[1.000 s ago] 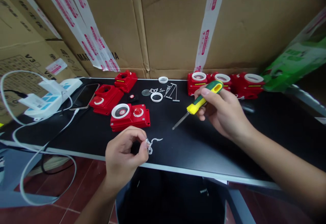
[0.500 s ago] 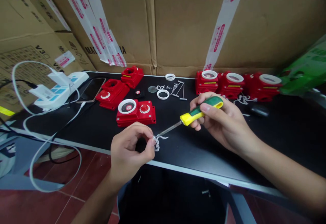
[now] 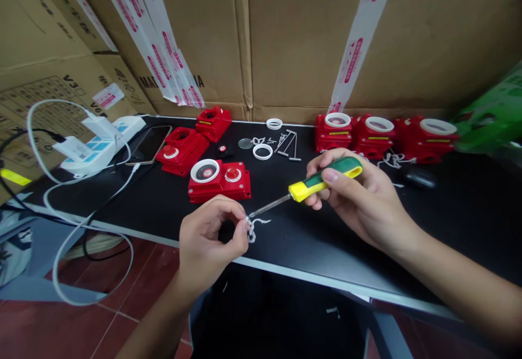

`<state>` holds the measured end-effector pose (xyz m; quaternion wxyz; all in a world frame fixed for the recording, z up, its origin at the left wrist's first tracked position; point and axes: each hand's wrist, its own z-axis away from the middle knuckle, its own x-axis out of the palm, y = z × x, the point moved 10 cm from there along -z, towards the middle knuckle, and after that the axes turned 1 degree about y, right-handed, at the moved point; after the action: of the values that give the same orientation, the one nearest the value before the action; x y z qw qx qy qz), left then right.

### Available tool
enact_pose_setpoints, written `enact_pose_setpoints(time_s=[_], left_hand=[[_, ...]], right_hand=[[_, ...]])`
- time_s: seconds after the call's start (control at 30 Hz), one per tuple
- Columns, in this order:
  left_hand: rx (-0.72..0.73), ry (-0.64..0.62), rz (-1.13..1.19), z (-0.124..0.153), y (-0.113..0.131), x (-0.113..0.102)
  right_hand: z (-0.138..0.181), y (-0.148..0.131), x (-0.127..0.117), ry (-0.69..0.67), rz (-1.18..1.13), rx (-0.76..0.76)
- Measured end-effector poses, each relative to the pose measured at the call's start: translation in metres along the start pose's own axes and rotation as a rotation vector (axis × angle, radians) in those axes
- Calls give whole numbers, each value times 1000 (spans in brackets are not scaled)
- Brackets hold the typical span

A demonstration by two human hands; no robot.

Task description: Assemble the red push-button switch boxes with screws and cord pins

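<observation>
My right hand (image 3: 354, 196) grips a screwdriver (image 3: 326, 178) by its green and yellow handle, the shaft slanting down to the left. Its tip meets a small metal piece with a white string (image 3: 253, 234), pinched between the thumb and forefinger of my left hand (image 3: 216, 234). The fingertips partly hide that piece, so its exact kind is unclear. Just behind my left hand lies a red housing (image 3: 219, 189) with a white ring and a red knob. Both hands hover over the front edge of the black table (image 3: 302, 239).
Two red housings (image 3: 183, 149) stand at the back left, near a phone (image 3: 150, 144) and a white power strip (image 3: 101, 144). White rings (image 3: 262, 152), metal T-shaped rods (image 3: 290, 147) and screws lie mid-table. Several red housings (image 3: 373, 133) line the back right, before a cardboard box (image 3: 293, 49).
The view has shifted slightly, so the scene sits a little further right. Both hands keep nearly the same pose, with the screwdriver tip still at the small piece.
</observation>
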<state>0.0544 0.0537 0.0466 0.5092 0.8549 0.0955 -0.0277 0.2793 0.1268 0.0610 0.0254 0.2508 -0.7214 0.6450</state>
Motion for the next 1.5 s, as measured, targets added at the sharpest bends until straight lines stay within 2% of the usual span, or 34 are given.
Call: enact_pose_setpoints(time_s=[0.3, 0.77, 1.07, 1.27, 1.5], left_hand=[[-56, 6, -12, 0, -9, -1], [-70, -6, 28, -1, -7, 1], [-61, -19, 7, 0, -8, 1], [-63, -14, 28, -3, -7, 1], [-58, 32, 66, -5, -3, -4]], right_hand=[[-1, 0, -1, 23, 50, -22], [1, -10, -5, 52, 88, -103], [6, -8, -4, 80, 163, -60], [5, -5, -5, 27, 157, -54], [-1, -10, -7, -94, 308, -35]])
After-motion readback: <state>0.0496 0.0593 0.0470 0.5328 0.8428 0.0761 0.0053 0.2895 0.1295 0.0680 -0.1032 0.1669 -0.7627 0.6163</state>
